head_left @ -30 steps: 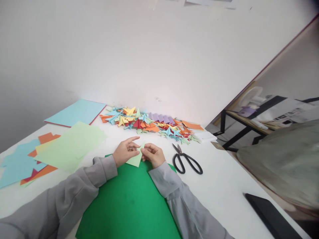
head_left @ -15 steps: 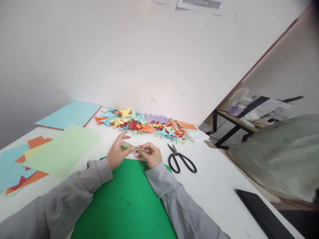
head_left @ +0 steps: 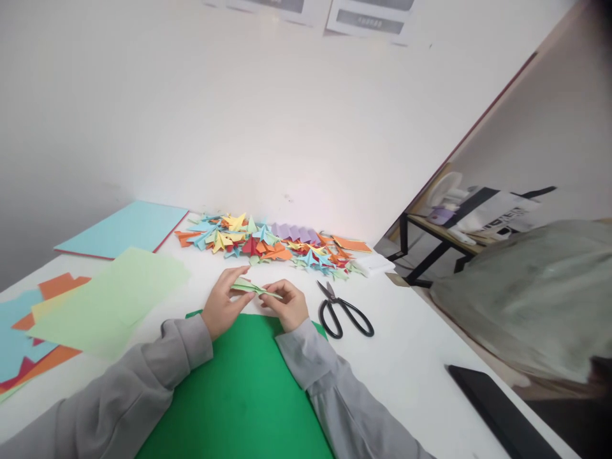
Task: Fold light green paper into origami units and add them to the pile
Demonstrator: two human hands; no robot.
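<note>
Between my two hands is a small folded piece of light green paper (head_left: 255, 290), held above the far edge of a green sheet (head_left: 239, 389). My left hand (head_left: 226, 303) grips its left end between thumb and fingers. The right end is pinched by my right hand (head_left: 289, 305). Just beyond lies a long heap of folded paper pieces (head_left: 262, 245) in many colours. Black-handled scissors (head_left: 342, 310) rest on the table to the right of my right hand, blades pointing away.
Left of me are a light green sheet (head_left: 112, 299), overlapping coloured scraps (head_left: 21, 325) and a light blue sheet (head_left: 127, 229). A black flat object (head_left: 497, 411) lies near the table's right edge. Past it stands a shelf (head_left: 442, 234) with a bag and a fan.
My left fingers have closed in around the light green paper, which now shows more of its folded layers. The whole view has shifted slightly; the scissors and heap lie as before.
</note>
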